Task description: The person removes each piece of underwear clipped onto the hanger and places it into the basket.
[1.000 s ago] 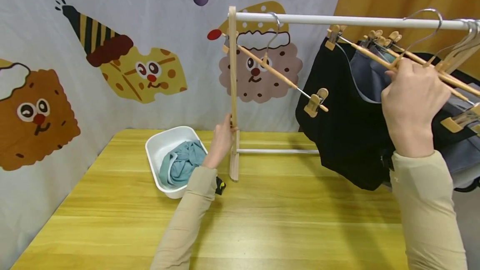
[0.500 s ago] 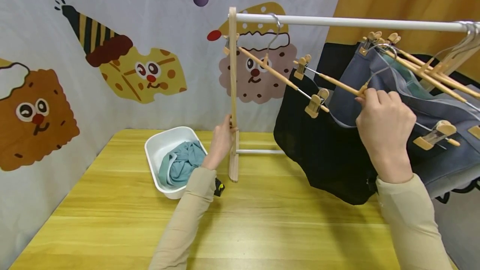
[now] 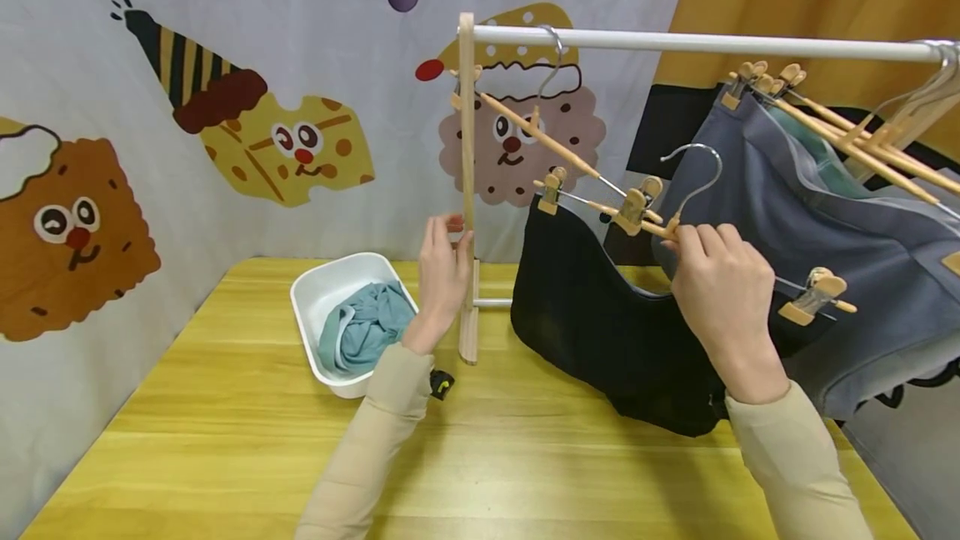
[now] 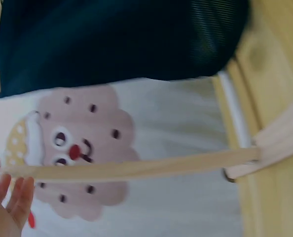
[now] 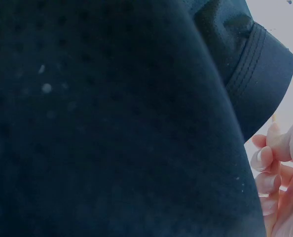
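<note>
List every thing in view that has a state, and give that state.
Right hand: gripping the lower hanger
Left hand: fingers loosely open, beside the wooden post
Lower hanger: held, hook off the white bar
Black garment: clipped to the lower hanger
Empty hanger: hooked on the white bar
Gray garment: clipped and hanging
White basin: upright, holding teal cloth
Teal cloth: bunched up
Wooden post: upright

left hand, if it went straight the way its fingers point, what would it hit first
The left hand would probably meet the upright wooden post right beside it first; whether they already touch is unclear.
</note>
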Demonstrator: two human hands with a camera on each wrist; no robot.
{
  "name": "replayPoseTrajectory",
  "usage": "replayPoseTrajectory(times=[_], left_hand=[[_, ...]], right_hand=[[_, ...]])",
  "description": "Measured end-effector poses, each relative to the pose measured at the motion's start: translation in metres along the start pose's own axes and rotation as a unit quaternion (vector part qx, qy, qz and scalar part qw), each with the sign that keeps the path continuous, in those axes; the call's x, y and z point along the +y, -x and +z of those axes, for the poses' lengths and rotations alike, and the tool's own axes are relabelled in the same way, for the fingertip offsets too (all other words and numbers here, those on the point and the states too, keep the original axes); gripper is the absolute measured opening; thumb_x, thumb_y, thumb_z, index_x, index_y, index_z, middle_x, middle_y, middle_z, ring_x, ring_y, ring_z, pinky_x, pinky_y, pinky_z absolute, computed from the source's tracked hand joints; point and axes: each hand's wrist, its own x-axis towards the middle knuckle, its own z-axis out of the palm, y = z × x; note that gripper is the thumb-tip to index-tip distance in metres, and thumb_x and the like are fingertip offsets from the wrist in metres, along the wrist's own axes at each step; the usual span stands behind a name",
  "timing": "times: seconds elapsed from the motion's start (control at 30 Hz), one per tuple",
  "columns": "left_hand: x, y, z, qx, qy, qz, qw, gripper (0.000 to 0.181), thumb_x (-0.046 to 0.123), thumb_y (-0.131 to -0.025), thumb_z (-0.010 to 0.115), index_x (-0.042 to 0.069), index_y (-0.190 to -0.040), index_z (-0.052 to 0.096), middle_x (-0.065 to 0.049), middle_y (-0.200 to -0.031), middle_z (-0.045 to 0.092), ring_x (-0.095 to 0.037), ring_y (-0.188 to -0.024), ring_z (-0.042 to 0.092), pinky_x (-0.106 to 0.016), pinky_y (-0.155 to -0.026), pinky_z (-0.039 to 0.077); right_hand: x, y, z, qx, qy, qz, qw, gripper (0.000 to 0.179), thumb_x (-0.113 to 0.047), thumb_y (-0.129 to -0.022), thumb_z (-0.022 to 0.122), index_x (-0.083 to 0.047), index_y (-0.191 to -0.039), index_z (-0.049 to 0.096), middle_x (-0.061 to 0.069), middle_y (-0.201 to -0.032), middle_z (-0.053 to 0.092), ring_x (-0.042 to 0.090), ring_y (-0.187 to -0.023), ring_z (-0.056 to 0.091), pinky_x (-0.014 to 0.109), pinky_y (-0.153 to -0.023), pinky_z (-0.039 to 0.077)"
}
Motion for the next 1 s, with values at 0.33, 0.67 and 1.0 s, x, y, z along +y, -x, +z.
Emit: replayPoseTrajectory(times=[0.33, 0.67, 1.0], left_hand=[[0.039, -0.011, -0.012, -0.039, 0.033, 0.071, 0.9962, 0.034, 0.021, -0.098, 0.049, -0.006, -0.12, 0.052, -0.019, -0.111, 0.064, -0.03, -0.104, 0.061, -0.036, -0.085, 0.053], [0.04, -0.017, -0.017, -0.156, 0.048, 0.039, 0.9858, 0.077, 0.058, -0.092, 0.022, -0.004, -0.126, 0.051, -0.019, -0.116, 0.065, -0.03, -0.105, 0.063, -0.039, -0.088, 0.054], [0.04, -0.016, -0.021, -0.188, 0.063, 0.031, 0.9796, 0.079, 0.061, -0.09, 0.02, -0.001, -0.121, 0.058, -0.015, -0.108, 0.07, -0.027, -0.095, 0.067, -0.038, -0.084, 0.055]], right_hand=[[-0.017, 0.016, 0.009, 0.014, -0.03, -0.033, 0.9989, 0.024, -0.013, -0.097, 0.053, 0.006, -0.085, 0.062, 0.02, -0.068, 0.059, 0.035, -0.058, 0.049, 0.041, -0.045, 0.038], [-0.028, 0.025, 0.012, 0.014, -0.049, -0.062, 0.9967, 0.032, -0.018, -0.101, 0.046, 0.005, -0.086, 0.061, 0.017, -0.067, 0.058, 0.031, -0.057, 0.047, 0.037, -0.044, 0.036], [-0.036, 0.027, 0.012, 0.015, -0.062, -0.075, 0.9952, 0.033, -0.018, -0.101, 0.044, 0.005, -0.083, 0.061, 0.015, -0.067, 0.058, 0.03, -0.057, 0.049, 0.035, -0.045, 0.037]])
